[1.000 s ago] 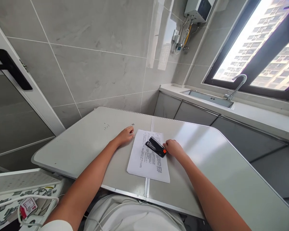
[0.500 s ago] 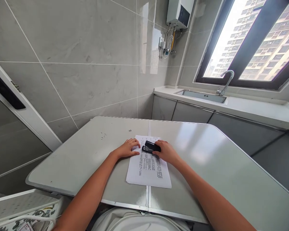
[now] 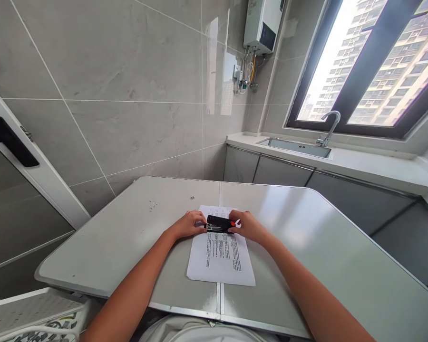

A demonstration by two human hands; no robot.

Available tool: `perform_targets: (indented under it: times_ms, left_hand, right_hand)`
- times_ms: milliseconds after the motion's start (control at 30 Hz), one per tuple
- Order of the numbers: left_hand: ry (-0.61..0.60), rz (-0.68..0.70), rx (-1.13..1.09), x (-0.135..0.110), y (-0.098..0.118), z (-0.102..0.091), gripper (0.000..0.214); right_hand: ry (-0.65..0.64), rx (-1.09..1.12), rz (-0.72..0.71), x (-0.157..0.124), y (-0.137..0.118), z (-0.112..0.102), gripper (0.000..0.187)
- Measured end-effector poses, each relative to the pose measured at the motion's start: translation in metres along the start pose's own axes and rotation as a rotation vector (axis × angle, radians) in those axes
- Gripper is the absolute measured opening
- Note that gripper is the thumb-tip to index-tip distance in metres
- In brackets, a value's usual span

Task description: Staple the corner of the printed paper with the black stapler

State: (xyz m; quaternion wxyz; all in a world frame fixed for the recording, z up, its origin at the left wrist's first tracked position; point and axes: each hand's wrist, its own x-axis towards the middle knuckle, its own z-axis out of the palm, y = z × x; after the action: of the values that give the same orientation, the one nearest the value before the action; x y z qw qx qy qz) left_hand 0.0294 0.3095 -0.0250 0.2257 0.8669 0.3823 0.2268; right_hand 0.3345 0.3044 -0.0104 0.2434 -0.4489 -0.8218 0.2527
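A black stapler (image 3: 219,223) is held level over the upper part of a printed sheet of paper (image 3: 219,273). My right hand (image 3: 248,225) grips its right end between thumb and fingers, with a small red part showing beside the fingertips. At the left end, my left hand (image 3: 188,224) closes thumb and fingers on the stapler's tip. A metal strip shows along the stapler's near side, and its top arm looks slightly raised. Whether the stapler rests on the paper cannot be made out.
The sheet lies on a pale folding table (image 3: 110,247) with a central seam. Loose staples (image 3: 152,205) are scattered at the left, and a small cluster of staples (image 3: 192,197) lies behind the paper. A white basket (image 3: 32,306) holding cables stands at lower left.
The stapler has turned from angled to nearly straight across and its left end now meets my left hand's fingers. My left hand has gone from resting on the paper's edge to gripping that end.
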Motion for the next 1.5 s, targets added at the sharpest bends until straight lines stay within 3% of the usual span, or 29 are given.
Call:
perform_targets:
  times_ms: [133, 233, 333, 467, 700, 900, 967, 1133, 1300, 1367, 1500]
  left_hand:
    - [0.009, -0.008, -0.051, 0.001, -0.002, 0.002, 0.021]
    - [0.014, -0.022, -0.112, 0.001, -0.003, 0.003, 0.023]
    - [0.01, -0.049, -0.154, 0.001, -0.002, 0.003, 0.023]
    - [0.01, -0.066, -0.187, 0.0, 0.0, 0.002, 0.023]
    - [0.011, -0.072, -0.219, 0.001, 0.0, 0.003, 0.02]
    - [0.018, -0.068, -0.199, 0.0, -0.005, 0.004, 0.021]
    - [0.02, -0.069, -0.198, 0.0, -0.004, 0.004, 0.021]
    - [0.013, -0.068, -0.173, 0.001, -0.003, 0.002, 0.025]
    - [-0.024, -0.09, -0.201, 0.001, -0.002, -0.003, 0.031]
    - [0.031, -0.109, -0.266, 0.001, -0.001, -0.005, 0.037]
    - [0.294, -0.19, -0.518, 0.005, 0.002, -0.008, 0.045]
  right_hand:
    - [-0.014, 0.056, 0.052, -0.002, 0.012, -0.01, 0.012]
    - [-0.055, -0.1, 0.029, -0.003, 0.011, -0.008, 0.018]
    - [-0.034, -0.176, 0.048, -0.004, 0.008, -0.005, 0.012]
    - [-0.024, -0.12, 0.029, -0.006, 0.009, -0.004, 0.026]
    - [0.016, 0.03, 0.082, -0.003, 0.025, 0.0, 0.015]
    - [-0.005, 0.079, 0.03, 0.0, 0.027, -0.005, 0.01]
    - [0.025, 0.049, 0.002, 0.0, 0.023, 0.0, 0.013]
    - [0.159, 0.118, -0.067, 0.004, 0.007, 0.031, 0.043]
    - [0.17, 0.12, -0.15, 0.004, -0.001, 0.049, 0.029]
    - [0.227, 0.095, -0.209, 0.002, -0.001, 0.048, 0.025]
    - [0.438, -0.044, -0.439, -0.002, -0.001, 0.042, 0.029]
